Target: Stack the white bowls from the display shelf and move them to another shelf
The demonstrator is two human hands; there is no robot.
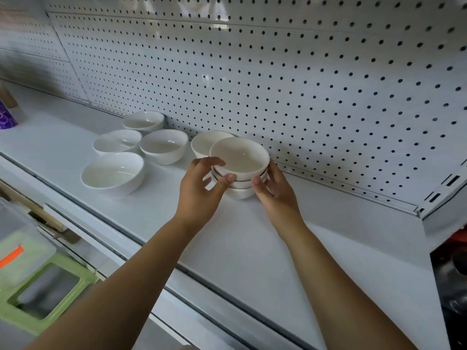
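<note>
the stack of three white bowls [240, 160] stands on the white shelf [252, 236] close to the pegboard [303, 84], clasped between both hands. the left hand [202, 190] curls round its left side and the right hand [276, 192] round its right, thumbs in front. a single bowl [202, 145] sits just behind the stack.

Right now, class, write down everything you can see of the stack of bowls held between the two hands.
The stack of bowls is three white, glossy, ceramic-looking bowls nested upright, dark gaps between their rims. The top one is empty. It sits low over the white shelf, near the pegboard back; whether it rests there is unclear. The left hand and right hand grip its sides, thumbs in front. A single bowl stands just behind it.
</note>
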